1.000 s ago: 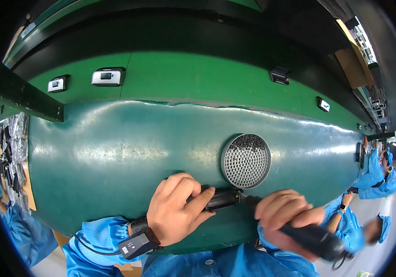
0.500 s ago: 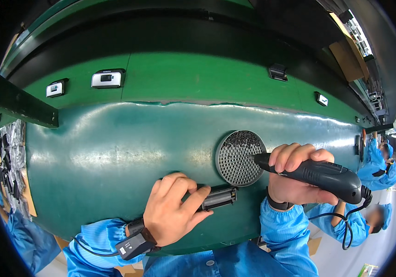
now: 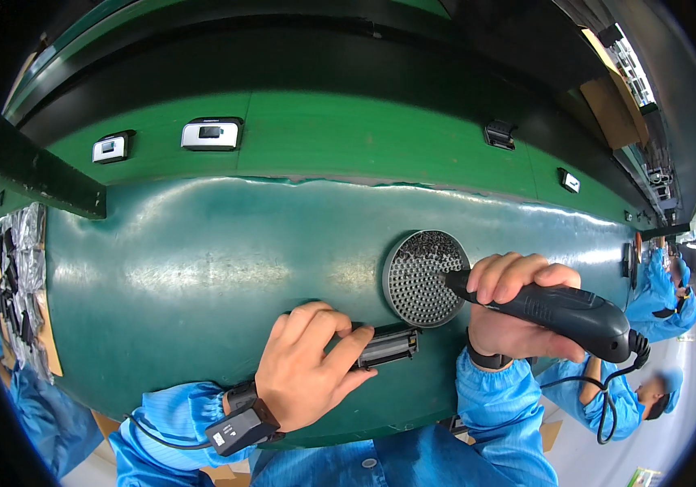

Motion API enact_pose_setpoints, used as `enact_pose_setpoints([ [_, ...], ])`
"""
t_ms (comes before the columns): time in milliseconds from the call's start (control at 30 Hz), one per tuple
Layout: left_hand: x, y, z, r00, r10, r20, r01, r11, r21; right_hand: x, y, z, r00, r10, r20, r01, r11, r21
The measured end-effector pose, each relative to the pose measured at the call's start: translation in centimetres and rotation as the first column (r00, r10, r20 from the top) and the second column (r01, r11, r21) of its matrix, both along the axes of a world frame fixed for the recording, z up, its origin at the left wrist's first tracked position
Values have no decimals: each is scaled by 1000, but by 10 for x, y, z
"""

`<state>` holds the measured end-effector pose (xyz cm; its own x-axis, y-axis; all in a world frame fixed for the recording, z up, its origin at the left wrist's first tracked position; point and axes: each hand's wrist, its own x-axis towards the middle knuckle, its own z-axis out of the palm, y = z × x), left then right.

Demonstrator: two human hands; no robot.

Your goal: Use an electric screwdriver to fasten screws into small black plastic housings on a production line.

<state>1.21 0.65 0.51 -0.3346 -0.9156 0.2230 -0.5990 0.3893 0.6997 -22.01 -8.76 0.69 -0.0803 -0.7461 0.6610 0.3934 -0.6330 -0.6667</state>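
Note:
My right hand (image 3: 518,312) is wrapped around a dark grey corded electric screwdriver (image 3: 571,315). Its tip points left, over a round dimpled screw tray (image 3: 425,280). Small dark screws are heaped at the tray's far side, and many dimples show in the rest of it. Just below and left of the tray, my left hand (image 3: 303,365) grips a black plastic housing (image 3: 388,347) against the bench between thumb and fingers. The hand covers the housing's left end. Whether the screwdriver's tip touches a screw is too small to tell.
Beyond the green bench (image 3: 202,325) runs a green conveyor strip (image 3: 364,134) carrying white-and-black devices (image 3: 212,134) and a black housing (image 3: 500,135). A dark post (image 3: 48,183) stands at the left, near bagged parts (image 3: 27,268). Co-workers in blue (image 3: 660,300) are at the right.
The conveyor strip's devices and seam have shifted to the right. My right hand and the screwdriver have moved very slightly left; my left hand keeps its grip on the housing.

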Motion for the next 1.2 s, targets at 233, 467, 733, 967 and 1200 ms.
enact_pose_setpoints([
  [233,2,3,-3,1000,27,13,-27,1000,-1,15,4,-3,996,-71,-47,70,997,-13],
  [467,2,3,-6,999,25,-46,-24,1000,14,43,67,58,997,73,33,-76,991,109],
  [733,7,4,-9,999,-5,-47,7,999,47,66,75,25,976,213,-31,-211,976,61],
  [967,7,5,-9,999,-3,-47,5,999,42,64,79,28,971,232,-53,-219,959,179],
  [1200,7,4,-9,999,-3,-52,5,999,45,63,81,29,969,237,-64,-219,953,210],
])
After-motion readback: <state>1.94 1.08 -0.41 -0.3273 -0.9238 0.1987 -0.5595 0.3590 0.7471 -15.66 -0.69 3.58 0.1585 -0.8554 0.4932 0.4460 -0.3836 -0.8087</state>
